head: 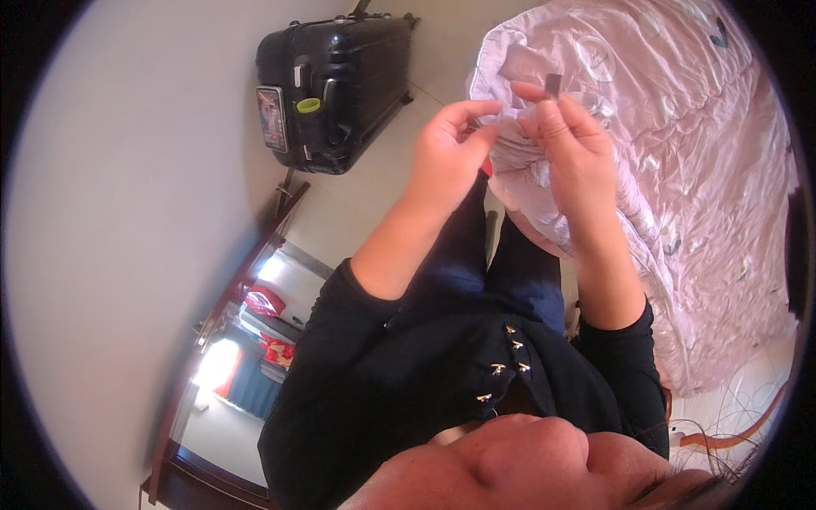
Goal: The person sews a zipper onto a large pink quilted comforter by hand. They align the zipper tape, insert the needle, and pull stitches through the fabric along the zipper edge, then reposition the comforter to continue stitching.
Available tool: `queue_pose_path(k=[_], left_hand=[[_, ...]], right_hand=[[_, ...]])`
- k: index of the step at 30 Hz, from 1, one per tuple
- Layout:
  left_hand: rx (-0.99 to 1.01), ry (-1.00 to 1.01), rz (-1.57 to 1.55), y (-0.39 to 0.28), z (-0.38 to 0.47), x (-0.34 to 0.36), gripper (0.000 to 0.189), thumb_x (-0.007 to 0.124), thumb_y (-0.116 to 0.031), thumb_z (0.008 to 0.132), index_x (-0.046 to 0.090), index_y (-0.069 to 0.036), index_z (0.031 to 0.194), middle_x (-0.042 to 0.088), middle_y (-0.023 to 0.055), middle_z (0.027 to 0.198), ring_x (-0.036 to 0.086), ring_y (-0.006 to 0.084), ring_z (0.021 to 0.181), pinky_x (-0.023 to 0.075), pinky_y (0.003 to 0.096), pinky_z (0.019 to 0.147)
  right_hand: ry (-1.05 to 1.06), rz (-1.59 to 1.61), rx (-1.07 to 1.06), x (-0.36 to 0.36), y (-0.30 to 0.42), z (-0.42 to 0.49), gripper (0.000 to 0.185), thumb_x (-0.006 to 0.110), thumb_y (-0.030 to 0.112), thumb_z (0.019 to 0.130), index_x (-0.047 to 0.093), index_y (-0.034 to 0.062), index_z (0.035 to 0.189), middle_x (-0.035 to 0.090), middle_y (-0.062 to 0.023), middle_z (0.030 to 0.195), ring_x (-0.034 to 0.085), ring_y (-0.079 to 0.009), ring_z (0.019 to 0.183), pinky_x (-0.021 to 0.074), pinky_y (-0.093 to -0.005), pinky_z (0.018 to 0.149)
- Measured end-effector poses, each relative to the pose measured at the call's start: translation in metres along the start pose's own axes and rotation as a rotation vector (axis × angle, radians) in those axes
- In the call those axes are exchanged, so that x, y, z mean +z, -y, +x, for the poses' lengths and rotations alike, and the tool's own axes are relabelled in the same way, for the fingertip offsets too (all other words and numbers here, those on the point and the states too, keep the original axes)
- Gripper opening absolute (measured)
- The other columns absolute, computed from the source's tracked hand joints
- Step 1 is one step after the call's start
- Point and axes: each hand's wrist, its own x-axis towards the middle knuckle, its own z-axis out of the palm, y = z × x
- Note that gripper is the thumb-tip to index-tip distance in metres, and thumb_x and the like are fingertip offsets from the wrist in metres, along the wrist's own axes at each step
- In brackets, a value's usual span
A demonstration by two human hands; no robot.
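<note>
My right hand [577,150] pinches a small dark flat piece [553,84] between thumb and fingers, and the piece sticks up past the fingertips. I cannot tell what it is made of. Just to its left, my left hand [449,150] has thumb and fingers parted, with nothing clearly held. Both hands are raised above the edge of a pink quilt [714,166] with a printed pattern and pale piping. The quilt's near edge is bunched up below my right hand.
A black hard-shell suitcase [357,83] stands by the white wall [127,159]. A phone [272,119] with a lit screen rests against it, and a yellow-green ring [309,105] is on its side. A mirror in a dark red frame [226,306] leans at lower left.
</note>
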Motion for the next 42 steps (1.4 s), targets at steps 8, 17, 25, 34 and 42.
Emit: queue_pose_path(k=[8, 17, 25, 34, 42], left_hand=[[0.354, -0.136, 0.621, 0.017, 0.020, -0.021, 0.021, 0.071, -0.011, 0.091, 0.067, 0.003, 0.105, 0.065, 0.0033, 0.084, 0.060, 0.0103, 0.070, 0.0502, 0.0235, 0.066], [-0.018, -0.189, 0.000, 0.023, 0.021, -0.021, 0.011, 0.064, -0.011, 0.095, 0.064, 0.000, 0.095, 0.062, 0.0039, 0.092, 0.054, 0.0125, 0.080, 0.0439, 0.0269, 0.075], [0.622, -0.197, 0.747, 0.006, 0.027, -0.024, 0.015, 0.066, -0.009, 0.089, 0.069, -0.006, 0.103, 0.063, 0.0055, 0.101, 0.060, 0.0164, 0.087, 0.0496, 0.0295, 0.077], [0.559, 0.083, 0.970, -0.024, 0.025, -0.043, 0.008, 0.069, -0.006, 0.084, 0.070, -0.005, 0.092, 0.068, 0.0094, 0.098, 0.065, 0.0236, 0.087, 0.0516, 0.0322, 0.076], [0.560, 0.037, 0.928, -0.021, 0.022, -0.038, 0.003, 0.062, -0.006, 0.088, 0.062, -0.003, 0.090, 0.065, 0.0124, 0.084, 0.063, 0.0285, 0.078, 0.0506, 0.0353, 0.071]], right_hand=[[-0.094, -0.061, -0.080, 0.005, -0.032, 0.006, 0.015, 0.070, 0.006, 0.091, 0.058, 0.0021, 0.099, 0.063, -0.0019, 0.084, 0.059, -0.0075, 0.079, 0.0496, -0.0225, 0.071], [-0.130, -0.213, -0.160, 0.000, -0.044, 0.009, 0.012, 0.069, 0.009, 0.092, 0.060, 0.0013, 0.094, 0.062, 0.0002, 0.080, 0.056, -0.0062, 0.074, 0.0473, -0.0230, 0.067], [-0.180, -0.217, -0.237, 0.001, -0.052, 0.008, 0.009, 0.066, 0.006, 0.093, 0.060, 0.0015, 0.097, 0.060, 0.0008, 0.082, 0.054, -0.0057, 0.075, 0.0456, -0.0223, 0.068], [-0.129, -0.275, -0.233, 0.001, -0.055, 0.009, 0.007, 0.066, 0.006, 0.091, 0.062, 0.0018, 0.094, 0.062, -0.0013, 0.077, 0.056, -0.0081, 0.070, 0.0471, -0.0250, 0.065], [-0.047, -0.508, -0.297, 0.008, -0.059, 0.009, 0.006, 0.068, 0.004, 0.088, 0.063, 0.0014, 0.090, 0.065, -0.0067, 0.078, 0.061, -0.0136, 0.074, 0.0494, -0.0282, 0.068]])
